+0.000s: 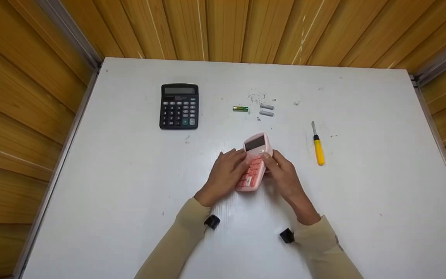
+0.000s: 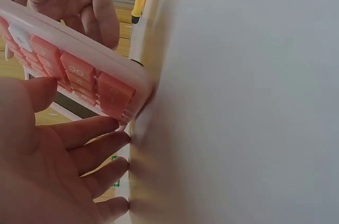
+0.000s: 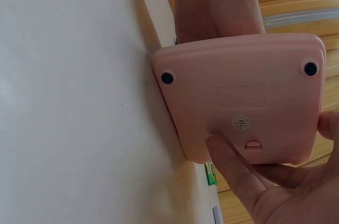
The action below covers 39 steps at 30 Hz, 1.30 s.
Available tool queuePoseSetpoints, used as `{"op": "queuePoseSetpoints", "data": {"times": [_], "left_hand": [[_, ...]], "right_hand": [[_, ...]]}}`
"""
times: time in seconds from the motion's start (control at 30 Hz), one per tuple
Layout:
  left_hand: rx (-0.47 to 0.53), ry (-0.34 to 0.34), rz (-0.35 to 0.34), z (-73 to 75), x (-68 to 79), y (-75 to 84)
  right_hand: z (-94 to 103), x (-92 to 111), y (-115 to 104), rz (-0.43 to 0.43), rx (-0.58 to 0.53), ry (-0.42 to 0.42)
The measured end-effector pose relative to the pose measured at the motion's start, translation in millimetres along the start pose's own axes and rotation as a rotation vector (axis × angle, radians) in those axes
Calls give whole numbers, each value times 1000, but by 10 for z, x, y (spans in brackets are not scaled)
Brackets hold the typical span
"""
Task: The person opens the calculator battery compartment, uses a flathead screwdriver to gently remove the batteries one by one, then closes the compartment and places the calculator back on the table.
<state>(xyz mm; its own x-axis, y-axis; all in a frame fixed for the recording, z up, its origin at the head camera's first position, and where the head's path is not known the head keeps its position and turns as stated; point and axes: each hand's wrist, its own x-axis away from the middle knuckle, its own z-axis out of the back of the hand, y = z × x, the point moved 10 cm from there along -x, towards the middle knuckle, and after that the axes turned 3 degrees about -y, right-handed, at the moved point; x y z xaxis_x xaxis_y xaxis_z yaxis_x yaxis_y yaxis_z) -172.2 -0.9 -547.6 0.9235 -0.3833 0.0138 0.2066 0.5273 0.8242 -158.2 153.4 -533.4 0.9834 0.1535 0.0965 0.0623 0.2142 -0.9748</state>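
Note:
A pink calculator [image 1: 251, 176] with coral keys and a dark display stands tilted above the white table, its lower edge on or near the surface. My right hand [image 1: 285, 178] grips its right side, thumb on the front face; in the right wrist view, an index fingertip touches the plain pink back [image 3: 201, 102], near a small latch tab [image 3: 253, 145]. My left hand [image 1: 225, 172] is at the calculator's left side. In the left wrist view, its thumb touches the keys [image 2: 79, 73], and the other fingers extend along the edge with tips at the tabletop.
Beyond the hands lie a green battery [image 1: 240, 109] and two grey cylinders, the nearer grey cylinder [image 1: 266, 113] beside the other. A black calculator [image 1: 179, 106] lies at back left. To the right is a yellow-handled screwdriver [image 1: 318, 151]. Wood-patterned panels [image 1: 223, 31] border the white table [image 1: 110, 174].

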Motion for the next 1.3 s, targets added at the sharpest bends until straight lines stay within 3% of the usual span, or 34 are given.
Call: {"op": "queuePoseSetpoints", "data": {"times": [0.17, 0.3, 0.5, 0.67, 0.87, 1.1, 1.3], "left_hand": [[-67, 39, 1, 51, 12, -20], [-113, 72, 36, 102, 5, -67], [-159, 66, 87, 107, 0, -130], [-157, 76, 77, 122, 8, -110], [-151, 75, 71, 114, 21, -103], [-146, 75, 80, 96, 27, -112], [-165, 75, 93, 86, 29, -115]], "right_hand": [[74, 21, -10, -12, 35, 30], [171, 52, -50, 7, 131, 76], [222, 89, -155, 64, 427, 112], [222, 102, -266, 90, 693, 163], [194, 82, -367, 123, 902, 176], [235, 4, -274, 15, 998, 109], [305, -30, -123, -80, 988, 63]]}}
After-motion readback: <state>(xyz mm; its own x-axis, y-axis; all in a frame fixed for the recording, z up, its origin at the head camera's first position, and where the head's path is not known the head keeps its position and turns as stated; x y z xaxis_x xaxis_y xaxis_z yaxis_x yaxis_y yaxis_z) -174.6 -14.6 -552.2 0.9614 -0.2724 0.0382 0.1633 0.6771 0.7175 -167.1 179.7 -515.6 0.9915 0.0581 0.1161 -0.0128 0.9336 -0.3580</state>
